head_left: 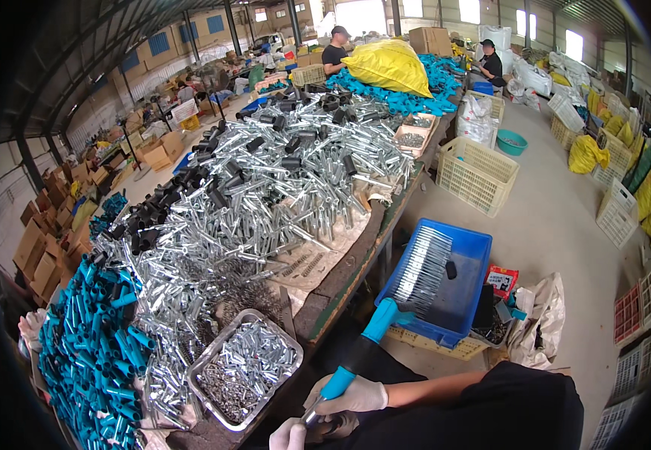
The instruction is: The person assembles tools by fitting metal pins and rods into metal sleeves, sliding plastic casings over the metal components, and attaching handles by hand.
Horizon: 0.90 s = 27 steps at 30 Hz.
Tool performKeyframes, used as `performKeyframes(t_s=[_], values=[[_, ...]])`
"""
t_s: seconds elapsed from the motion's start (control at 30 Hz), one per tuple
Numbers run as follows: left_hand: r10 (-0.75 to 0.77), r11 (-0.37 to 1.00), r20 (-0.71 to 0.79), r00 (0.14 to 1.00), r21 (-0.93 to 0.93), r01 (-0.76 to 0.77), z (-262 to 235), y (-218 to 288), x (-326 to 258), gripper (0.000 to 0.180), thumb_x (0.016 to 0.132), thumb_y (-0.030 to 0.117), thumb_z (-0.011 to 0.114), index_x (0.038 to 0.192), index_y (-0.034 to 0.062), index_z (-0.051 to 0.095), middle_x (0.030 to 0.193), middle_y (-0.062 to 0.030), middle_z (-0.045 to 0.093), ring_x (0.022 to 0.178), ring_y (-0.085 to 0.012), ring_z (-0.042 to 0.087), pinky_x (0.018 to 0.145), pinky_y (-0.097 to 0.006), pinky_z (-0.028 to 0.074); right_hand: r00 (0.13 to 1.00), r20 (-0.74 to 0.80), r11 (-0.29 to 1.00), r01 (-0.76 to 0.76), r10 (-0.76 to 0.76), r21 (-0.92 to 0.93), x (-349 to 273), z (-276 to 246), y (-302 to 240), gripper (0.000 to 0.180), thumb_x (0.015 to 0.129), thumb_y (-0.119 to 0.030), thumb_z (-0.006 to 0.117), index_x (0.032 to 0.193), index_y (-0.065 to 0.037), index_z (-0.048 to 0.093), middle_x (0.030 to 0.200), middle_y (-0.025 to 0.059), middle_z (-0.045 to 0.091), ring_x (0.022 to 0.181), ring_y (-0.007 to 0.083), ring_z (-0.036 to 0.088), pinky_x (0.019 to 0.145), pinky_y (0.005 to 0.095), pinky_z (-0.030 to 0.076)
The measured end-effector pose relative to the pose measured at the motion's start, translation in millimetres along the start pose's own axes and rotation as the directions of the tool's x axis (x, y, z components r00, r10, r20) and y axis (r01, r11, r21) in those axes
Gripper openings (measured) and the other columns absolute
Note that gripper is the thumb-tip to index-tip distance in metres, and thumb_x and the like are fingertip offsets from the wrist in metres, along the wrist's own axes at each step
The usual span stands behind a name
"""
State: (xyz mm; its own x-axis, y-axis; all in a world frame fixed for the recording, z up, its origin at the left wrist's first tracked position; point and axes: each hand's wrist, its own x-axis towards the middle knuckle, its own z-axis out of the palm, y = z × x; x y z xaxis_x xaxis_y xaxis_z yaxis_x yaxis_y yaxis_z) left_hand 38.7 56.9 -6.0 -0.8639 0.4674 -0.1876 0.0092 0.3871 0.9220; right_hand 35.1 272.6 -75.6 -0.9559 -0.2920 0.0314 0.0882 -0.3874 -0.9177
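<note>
Left hand [289, 435], gloved, curls shut around the metal end of a rod [355, 358] with a blue sleeve. Just right, the gloved right hand [349, 397] grips its lower blue end, forearm coming in from the right. Tray [222, 411] lies left of both, blue crate [469, 247] above

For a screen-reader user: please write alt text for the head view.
Two white-gloved hands, left hand and right hand, grip a blue-and-black handled tool beside a workbench heaped with silver metal tubes, near a blue crate.
</note>
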Motion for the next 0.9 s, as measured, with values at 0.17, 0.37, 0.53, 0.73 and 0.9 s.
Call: performKeyframes(t_s=[0.17,0.37,0.53,0.73,0.9], values=[[0.368,0.850,-0.178,0.913,0.463,-0.252,17.2,15.8,9.9,0.019,0.080,0.003,0.063,0.098,-0.0027,0.064,0.082,-0.0129,0.065,0.075,-0.0238,0.065,0.069,-0.035,0.051,0.992,-0.100,0.996,-0.079,0.083,0.041,-2.8,6.3,-15.2,0.023,0.086,-0.020,0.074,0.102,-0.003,0.070,0.083,0.0032,0.069,0.070,0.0079,0.063,0.063,0.0233,0.052],[0.163,0.985,-0.205,0.965,0.085,-0.149,17.5,26.9,11.3,0.027,0.101,0.019,0.046,0.111,-0.0018,0.061,0.095,-0.0185,0.064,0.089,-0.0298,0.061,0.081,-0.036,0.047,0.993,-0.112,0.998,-0.034,0.039,0.044,4.2,-0.3,0.3,0.023,0.086,-0.019,0.074,0.101,-0.002,0.069,0.081,0.0035,0.069,0.069,0.0077,0.063,0.062,0.0223,0.052],[0.070,0.993,-0.139,0.988,0.101,-0.056,12.4,12.9,6.5,0.019,0.094,0.015,0.057,0.102,-0.0003,0.062,0.086,-0.0185,0.061,0.081,-0.0281,0.062,0.074,-0.037,0.048,0.987,-0.092,0.990,-0.124,0.130,0.067,-3.0,1.4,-3.9,0.028,0.087,-0.016,0.072,0.108,0.002,0.066,0.092,0.0071,0.070,0.074,0.0093,0.065,0.065,0.0225,0.053],[0.472,0.831,-0.204,0.858,0.428,-0.355,20.7,16.9,19.5,0.023,0.082,0.008,0.070,0.102,0.0021,0.061,0.087,-0.0157,0.060,0.077,-0.0261,0.061,0.071,-0.036,0.048,0.963,-0.227,0.990,-0.141,0.143,0.025,0.8,-3.0,-12.9,0.024,0.086,-0.019,0.072,0.098,0.001,0.069,0.089,0.0066,0.070,0.077,0.0108,0.065,0.068,0.0249,0.053],[-0.018,0.743,0.460,0.888,-0.589,0.320,15.2,-51.0,39.8,0.030,0.090,0.031,0.065,0.109,0.0078,0.062,0.094,-0.0081,0.063,0.079,-0.0166,0.059,0.068,-0.031,0.047,0.994,-0.008,0.977,-0.106,0.106,-0.184,-1.7,-10.7,-21.4,0.019,0.084,-0.017,0.073,0.093,0.000,0.071,0.088,0.0073,0.071,0.082,0.0120,0.065,0.077,0.0266,0.052]])
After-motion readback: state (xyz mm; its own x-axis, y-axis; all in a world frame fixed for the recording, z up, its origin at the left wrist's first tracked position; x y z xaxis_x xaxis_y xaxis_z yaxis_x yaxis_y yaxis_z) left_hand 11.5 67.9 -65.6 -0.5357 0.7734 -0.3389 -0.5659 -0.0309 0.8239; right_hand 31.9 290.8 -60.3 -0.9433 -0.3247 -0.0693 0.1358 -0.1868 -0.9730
